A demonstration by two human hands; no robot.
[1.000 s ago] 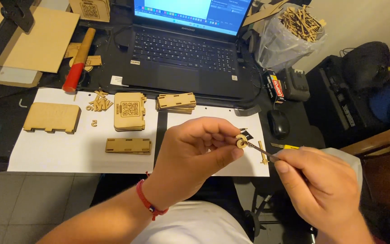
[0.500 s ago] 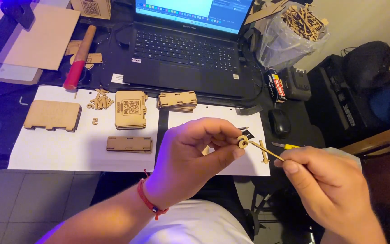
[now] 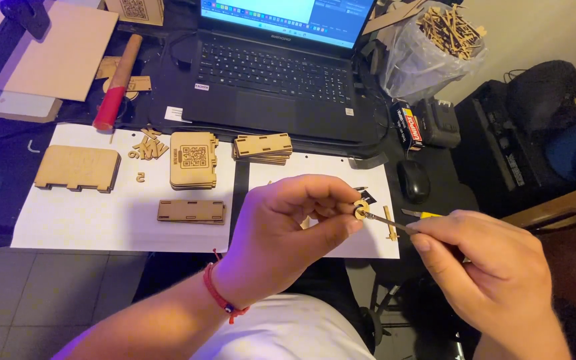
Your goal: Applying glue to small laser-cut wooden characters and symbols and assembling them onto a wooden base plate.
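We see the left hand (image 3: 288, 233) pinching a small round wooden ring (image 3: 361, 209) above the white paper sheet (image 3: 368, 243); the right hand (image 3: 495, 273) grips a thin metal tool (image 3: 387, 223), its tip touching the ring.

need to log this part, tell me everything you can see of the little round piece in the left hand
The small round wooden piece is pale tan and ring-like, with a hole at its centre. The left hand pinches it between thumb and fingertips above the white paper sheet. The tip of a thin tool held by the right hand meets it.
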